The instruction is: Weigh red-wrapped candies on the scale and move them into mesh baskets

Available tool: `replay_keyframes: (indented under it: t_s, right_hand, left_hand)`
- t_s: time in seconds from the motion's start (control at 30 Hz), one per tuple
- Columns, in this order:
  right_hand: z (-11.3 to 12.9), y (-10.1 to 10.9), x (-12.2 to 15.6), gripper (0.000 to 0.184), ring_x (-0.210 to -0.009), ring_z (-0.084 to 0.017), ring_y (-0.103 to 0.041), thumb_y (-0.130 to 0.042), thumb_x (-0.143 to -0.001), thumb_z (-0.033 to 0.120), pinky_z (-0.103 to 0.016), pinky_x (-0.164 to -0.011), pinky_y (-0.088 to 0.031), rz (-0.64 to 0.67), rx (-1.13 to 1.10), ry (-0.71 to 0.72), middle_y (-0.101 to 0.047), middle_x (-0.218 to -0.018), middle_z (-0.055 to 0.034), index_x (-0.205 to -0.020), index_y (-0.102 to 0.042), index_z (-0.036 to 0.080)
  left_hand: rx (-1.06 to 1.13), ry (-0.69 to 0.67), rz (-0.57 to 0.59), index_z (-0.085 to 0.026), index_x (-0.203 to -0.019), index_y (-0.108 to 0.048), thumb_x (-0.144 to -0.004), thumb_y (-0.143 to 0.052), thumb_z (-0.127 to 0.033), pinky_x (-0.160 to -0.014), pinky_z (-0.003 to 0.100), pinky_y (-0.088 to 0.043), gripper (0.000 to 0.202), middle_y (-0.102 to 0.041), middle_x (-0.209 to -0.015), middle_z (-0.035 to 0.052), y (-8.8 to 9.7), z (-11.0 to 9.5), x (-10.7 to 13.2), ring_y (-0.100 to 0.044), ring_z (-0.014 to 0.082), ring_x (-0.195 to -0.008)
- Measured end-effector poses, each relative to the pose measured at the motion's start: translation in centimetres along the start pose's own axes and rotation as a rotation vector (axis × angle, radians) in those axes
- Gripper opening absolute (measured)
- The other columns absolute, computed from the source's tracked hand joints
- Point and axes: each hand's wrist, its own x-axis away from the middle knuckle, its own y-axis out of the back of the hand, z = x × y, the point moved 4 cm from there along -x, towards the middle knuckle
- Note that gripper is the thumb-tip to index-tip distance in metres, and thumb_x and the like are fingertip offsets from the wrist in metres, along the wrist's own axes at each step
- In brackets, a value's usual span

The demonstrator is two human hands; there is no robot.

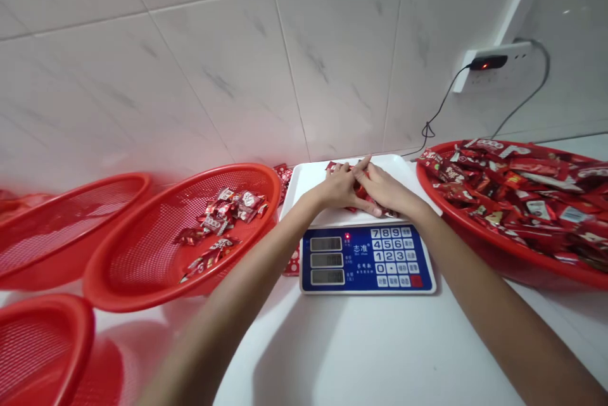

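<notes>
Left hand [338, 188] and right hand [386, 188] bunched over red candy packets [361, 191] on a digital scale [368, 260]

Both hands are curled in with fingers overlapping, gripping the packets on the white scale pan [394, 168]. Big red basket [456, 230] off the worktop's [380, 355] right side is heaped with packets [527, 197], while the red mesh basket [223, 171] to the left has a small scatter [223, 213]. Two more red baskets [90, 185] sit further left, and a couple of loose packets [293, 263] are wedged just beside the scale.
</notes>
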Motion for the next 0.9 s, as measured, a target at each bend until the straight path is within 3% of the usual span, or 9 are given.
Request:
replay_keyframes:
  t_s: [0.07, 0.13, 0.23, 0.37, 0.5, 0.6, 0.7, 0.8, 0.9]
  right_hand:
    - [0.1, 0.0, 0.0, 0.090, -0.158, -0.033, -0.023, -0.026, -0.100, 0.072, -0.051, -0.126, -0.024, -0.029, -0.018, -0.042, -0.028, -0.166, -0.0245, -0.164, -0.020, 0.009]
    - [0.1, 0.0, 0.0, 0.102, -0.160, -0.033, -0.013, -0.028, -0.098, 0.075, -0.052, -0.126, -0.022, -0.042, -0.058, -0.083, -0.009, -0.171, -0.0251, -0.166, 0.004, 0.007]
    - [0.4, 0.1, 0.0, 0.116, -0.159, -0.038, -0.016, -0.036, -0.091, 0.081, -0.057, -0.125, -0.023, -0.039, -0.161, -0.096, 0.005, -0.171, -0.0231, -0.163, 0.022, 0.011]
    - [0.7, 0.3, 0.2, 0.115, -0.156, -0.041, -0.025, -0.036, -0.093, 0.079, -0.058, -0.123, -0.025, -0.060, -0.226, -0.169, 0.011, -0.168, -0.0257, -0.163, 0.023, 0.010]
    - [1.2, 0.7, 0.6, 0.100, -0.150, -0.039, -0.038, -0.033, -0.099, 0.070, -0.052, -0.121, -0.032, -0.083, -0.130, -0.181, 0.002, -0.169, -0.0285, -0.167, 0.006, 0.009]
    - [1.6, 1.6, 1.0, 0.084, -0.149, -0.035, -0.041, -0.031, -0.103, 0.066, -0.047, -0.120, -0.035, -0.078, -0.047, -0.128, -0.019, -0.169, -0.0247, -0.166, -0.023, 0.012]
    - [1.8, 3.3, 1.7, 0.077, -0.149, -0.029, -0.042, -0.028, -0.105, 0.064, -0.041, -0.121, -0.034, -0.034, -0.031, -0.098, -0.038, -0.163, -0.0202, -0.160, -0.037, 0.012]
    - [2.2, 4.9, 2.7, 0.074, -0.143, -0.029, -0.048, -0.055, -0.098, 0.058, -0.038, -0.115, -0.041, 0.104, 0.054, -0.025, -0.046, -0.159, -0.0155, -0.157, -0.042, 0.016]
    - [2.3, 5.9, 3.7, 0.086, -0.131, -0.033, -0.058, -0.083, -0.075, 0.043, -0.038, -0.100, -0.051, 0.213, 0.271, 0.022, -0.056, -0.150, -0.0150, -0.151, -0.050, 0.019]
  left_hand:
    - [0.028, -0.104, -0.040, -0.018, -0.158, -0.034, -0.066, -0.086, -0.057, -0.121, 0.058, -0.030, 0.113, -0.045, -0.158, 0.0219, -0.1, -0.3, -0.3, -0.037, 0.0423, -0.149]
    - [0.049, -0.194, -0.031, -0.016, -0.139, -0.057, -0.069, -0.086, -0.047, -0.115, 0.051, -0.041, 0.082, -0.063, -0.140, 0.0176, -0.3, -0.8, -0.5, -0.050, 0.0396, -0.139]
    - [0.016, -0.238, -0.028, -0.016, -0.101, -0.071, -0.072, -0.082, -0.032, -0.105, 0.045, -0.051, 0.035, -0.073, -0.112, 0.0127, -0.7, -1.5, -0.7, -0.061, 0.0354, -0.124]
    - [-0.135, -0.093, -0.159, -0.012, -0.109, -0.070, -0.074, -0.080, -0.029, -0.098, 0.052, -0.055, 0.041, -0.068, -0.124, 0.0186, -0.9, -1.5, -0.3, -0.061, 0.0393, -0.121]
    - [-0.164, -0.062, -0.201, -0.009, -0.119, -0.068, -0.080, -0.079, -0.038, -0.104, 0.056, -0.051, 0.050, -0.066, -0.129, 0.0222, -1.3, -1.5, 0.2, -0.060, 0.0400, -0.122]
    - [-0.184, -0.030, -0.232, -0.011, -0.120, -0.068, -0.084, -0.079, -0.045, -0.105, 0.052, -0.050, 0.051, -0.067, -0.127, 0.0205, -1.2, -1.5, 0.4, -0.063, 0.0376, -0.118]
    - [-0.188, 0.023, -0.253, -0.013, -0.127, -0.066, -0.085, -0.079, -0.049, -0.101, 0.050, -0.052, 0.057, -0.066, -0.126, 0.0199, -1.0, -1.5, 0.5, -0.064, 0.0367, -0.113]
    - [-0.155, 0.027, -0.245, -0.018, -0.135, -0.063, -0.087, -0.078, -0.043, -0.101, 0.045, -0.051, 0.057, -0.065, -0.127, 0.0168, -0.7, -1.7, 0.6, -0.064, 0.0330, -0.113]
    - [-0.111, 0.057, -0.236, -0.023, -0.141, -0.060, -0.084, -0.081, -0.038, -0.097, 0.044, -0.052, 0.063, -0.067, -0.123, 0.0137, -0.1, -1.4, 0.7, -0.066, 0.0317, -0.107]
